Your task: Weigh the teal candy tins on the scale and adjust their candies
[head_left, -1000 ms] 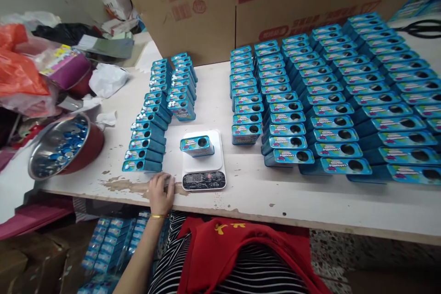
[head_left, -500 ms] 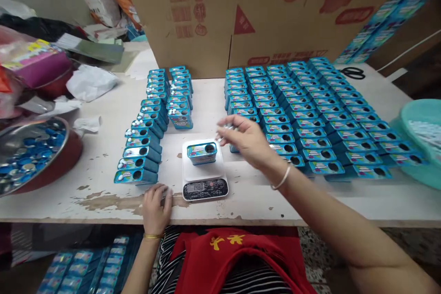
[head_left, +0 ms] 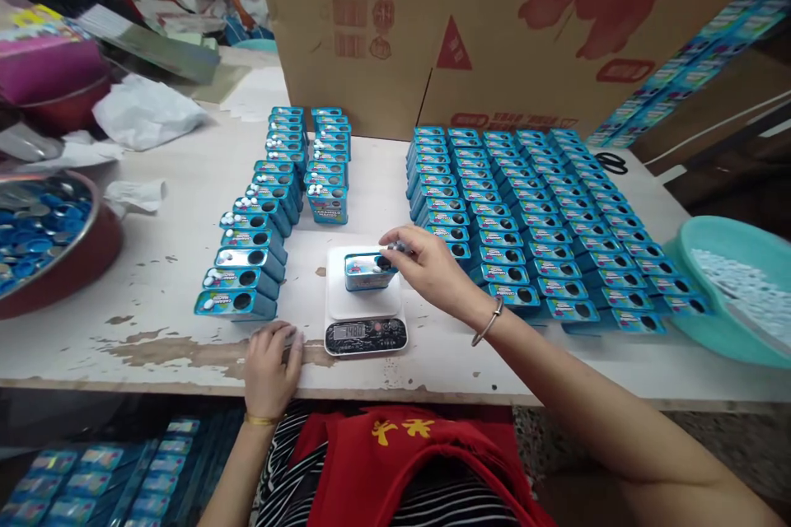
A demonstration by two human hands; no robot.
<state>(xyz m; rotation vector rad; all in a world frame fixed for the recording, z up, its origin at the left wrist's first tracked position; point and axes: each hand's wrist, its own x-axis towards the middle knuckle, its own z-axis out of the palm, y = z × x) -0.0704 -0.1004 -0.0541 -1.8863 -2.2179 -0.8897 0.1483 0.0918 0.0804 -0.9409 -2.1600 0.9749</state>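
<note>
A blue tin (head_left: 367,272) with a round hole in its top sits on the white digital scale (head_left: 366,309), whose display appears to read 1480. Over the hole end of that tin is my right hand (head_left: 426,268), fingers bent and pinched around a few small white candies (head_left: 400,246), partly hidden by the fingers. My left hand (head_left: 272,366) rests on the table near its front edge, holding nothing, fingers loosely apart. Just beyond it stand two columns of blue tins (head_left: 231,303) with white candies on their tops.
To the right stand several rows of tins (head_left: 572,310) with open holes. A turquoise basin (head_left: 685,263) holds many white candies. On the left a bowl (head_left: 92,263) holds blue and silver caps. A large cardboard box (head_left: 482,90) walls the back; scissors (head_left: 611,163) lie at right.
My right hand has come in left and down, from beside the tin to over its hole. My left hand stays at the table edge. The whole view has shifted slightly.
</note>
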